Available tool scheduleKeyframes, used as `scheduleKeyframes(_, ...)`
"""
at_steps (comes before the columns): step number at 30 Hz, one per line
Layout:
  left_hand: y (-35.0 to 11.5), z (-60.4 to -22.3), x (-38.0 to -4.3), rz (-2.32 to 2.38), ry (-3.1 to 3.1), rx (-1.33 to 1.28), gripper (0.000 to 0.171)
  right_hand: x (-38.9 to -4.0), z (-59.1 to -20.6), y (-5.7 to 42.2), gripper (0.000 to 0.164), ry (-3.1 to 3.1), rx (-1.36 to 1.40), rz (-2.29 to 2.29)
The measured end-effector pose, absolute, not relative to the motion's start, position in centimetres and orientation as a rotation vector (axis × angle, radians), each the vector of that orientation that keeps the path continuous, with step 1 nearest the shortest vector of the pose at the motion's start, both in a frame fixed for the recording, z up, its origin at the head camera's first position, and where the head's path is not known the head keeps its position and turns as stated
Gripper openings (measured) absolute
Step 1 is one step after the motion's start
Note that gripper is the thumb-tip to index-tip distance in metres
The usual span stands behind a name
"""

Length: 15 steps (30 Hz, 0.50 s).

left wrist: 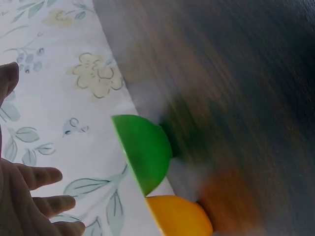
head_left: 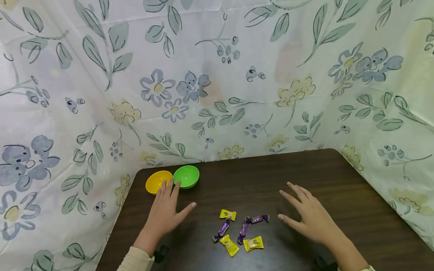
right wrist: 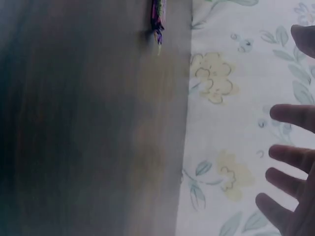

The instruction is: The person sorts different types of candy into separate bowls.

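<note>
My left hand [head_left: 165, 215] hovers over the left side of the table with its fingers spread, holding nothing. Just past its fingertips stand a yellow bowl [head_left: 158, 181] and a green bowl [head_left: 187, 177], side by side. Over the right side is my right hand [head_left: 312, 216], fingers apart and nothing in it. Between the hands lie several wrapped candies: yellow ones, such as this yellow candy [head_left: 253, 244], and purple ones, such as this purple candy [head_left: 243, 230]. The left wrist view shows the green bowl [left wrist: 144, 152] beside the yellow bowl [left wrist: 182, 216]. One purple candy [right wrist: 158, 19] appears in the right wrist view.
The dark brown wooden table [head_left: 271, 173] has rounded back corners. A white cloth [head_left: 217, 131] with flowers and leaves hangs behind it and along both sides. Both bowls stand near the back left corner.
</note>
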State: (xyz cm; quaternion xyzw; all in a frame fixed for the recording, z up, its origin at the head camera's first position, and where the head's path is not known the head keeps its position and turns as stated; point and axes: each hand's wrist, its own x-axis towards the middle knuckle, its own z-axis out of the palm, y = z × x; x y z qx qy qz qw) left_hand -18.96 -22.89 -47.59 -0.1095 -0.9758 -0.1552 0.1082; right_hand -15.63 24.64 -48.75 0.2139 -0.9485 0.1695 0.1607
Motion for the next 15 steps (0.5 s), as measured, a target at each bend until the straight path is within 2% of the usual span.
scheduleKeyframes(15, -24.3, -48.9, -21.6, -0.451, -2.897, -0.384, 0.103, -13.5, -50.5, 22.7, 0.063, -2.747, 0.637, 0.652)
